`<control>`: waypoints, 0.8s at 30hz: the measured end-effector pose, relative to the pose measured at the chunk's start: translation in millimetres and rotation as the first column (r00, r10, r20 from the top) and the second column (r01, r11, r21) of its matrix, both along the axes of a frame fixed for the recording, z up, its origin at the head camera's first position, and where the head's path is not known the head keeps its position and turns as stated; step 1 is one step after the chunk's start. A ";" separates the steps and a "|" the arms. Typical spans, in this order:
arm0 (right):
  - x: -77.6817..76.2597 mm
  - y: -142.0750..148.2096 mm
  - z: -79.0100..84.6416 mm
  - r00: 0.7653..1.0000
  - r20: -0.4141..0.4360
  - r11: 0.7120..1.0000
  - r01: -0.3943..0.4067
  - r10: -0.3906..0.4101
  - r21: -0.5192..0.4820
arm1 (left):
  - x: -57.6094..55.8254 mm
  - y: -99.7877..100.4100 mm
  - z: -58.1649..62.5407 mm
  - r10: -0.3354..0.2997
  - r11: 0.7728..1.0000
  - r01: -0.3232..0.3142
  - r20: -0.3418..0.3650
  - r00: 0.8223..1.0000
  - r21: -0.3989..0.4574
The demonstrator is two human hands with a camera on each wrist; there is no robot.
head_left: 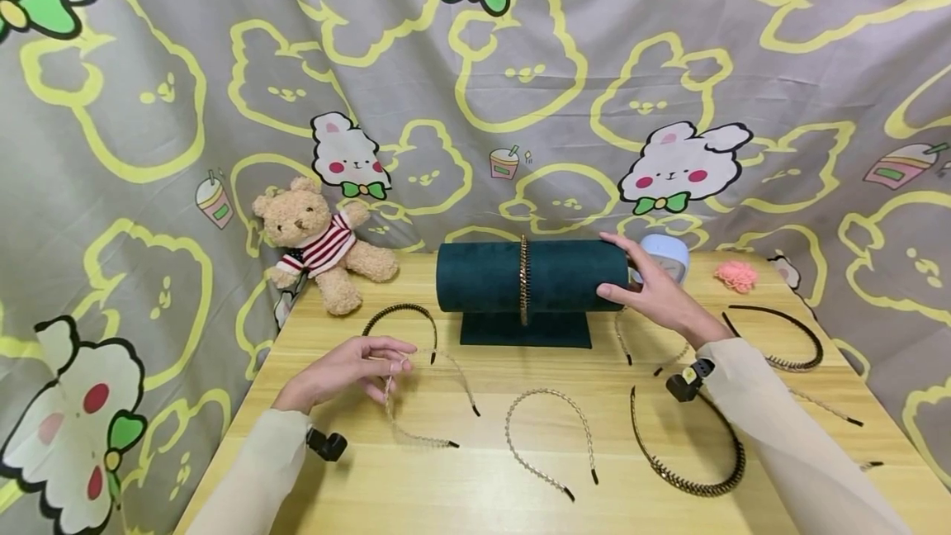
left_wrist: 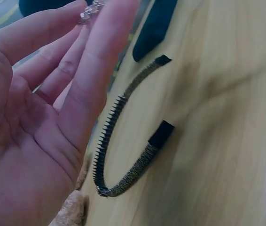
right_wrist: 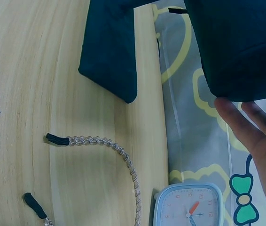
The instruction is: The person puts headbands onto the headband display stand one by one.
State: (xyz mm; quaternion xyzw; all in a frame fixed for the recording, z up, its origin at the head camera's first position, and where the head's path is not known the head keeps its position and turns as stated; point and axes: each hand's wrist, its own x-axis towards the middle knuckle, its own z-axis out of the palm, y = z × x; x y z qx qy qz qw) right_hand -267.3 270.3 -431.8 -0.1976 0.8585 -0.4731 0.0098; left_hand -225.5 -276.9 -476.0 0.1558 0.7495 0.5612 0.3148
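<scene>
In the head view my left hand [head_left: 362,371] pinches a clear beaded headband [head_left: 423,438] between thumb and fingers, above the table's left part. Its beads show at the fingertips in the left wrist view. My right hand [head_left: 661,291] rests on the right end of a dark green padded roll stand [head_left: 475,279]. The thumb lies on the front and a finger on top, spread and fairly straight. A gold-brown toothed headband [head_left: 524,279] sits round the roll's middle. Behind my left hand lies a black toothed headband [left_wrist: 105,141].
Headbands lie on the table: a beaded one [head_left: 513,419] in front, a dark braided one [head_left: 702,487] and a black one [head_left: 798,363] at right. A teddy bear [head_left: 334,250] sits back left. A blue clock [head_left: 664,253] and pink scrunchie [head_left: 737,275] stand back right.
</scene>
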 end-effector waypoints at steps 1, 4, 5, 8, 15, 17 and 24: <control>0.2 0.1 0.1 1.000 0.000 1.000 0.000 0.000 -0.001 | 0.1 0.5 1.3 0.004 1.000 -0.004 -0.003 1.000 0.006; 0.9 0.2 0.5 1.000 -0.001 1.000 0.001 -0.001 0.001 | 0.4 1.6 5.2 0.012 1.000 -0.011 -0.012 1.000 0.026; 1.0 0.1 0.6 1.000 0.000 1.000 0.001 -0.001 0.001 | 0.6 1.6 6.4 0.016 0.999 -0.015 -0.013 1.000 0.033; 1.1 -0.2 1.0 1.000 -0.001 1.000 0.002 -0.002 0.004 | 1.5 0.9 10.4 0.028 0.997 -0.028 -0.008 1.000 0.071; 0.8 -0.3 0.4 1.000 -0.002 1.000 0.001 -0.001 0.003 | 1.7 -3.4 16.9 0.064 0.991 -0.060 -0.029 0.998 0.123; 0.9 -0.2 0.3 1.000 -0.001 1.000 0.001 -0.001 0.003 | 1.3 -5.1 19.4 0.083 0.990 -0.077 -0.045 0.996 0.122; 0.3 -0.5 0.0 1.000 -0.003 1.000 0.003 -0.003 0.001 | -0.4 -8.3 34.9 0.187 0.976 -0.173 -0.107 0.977 0.130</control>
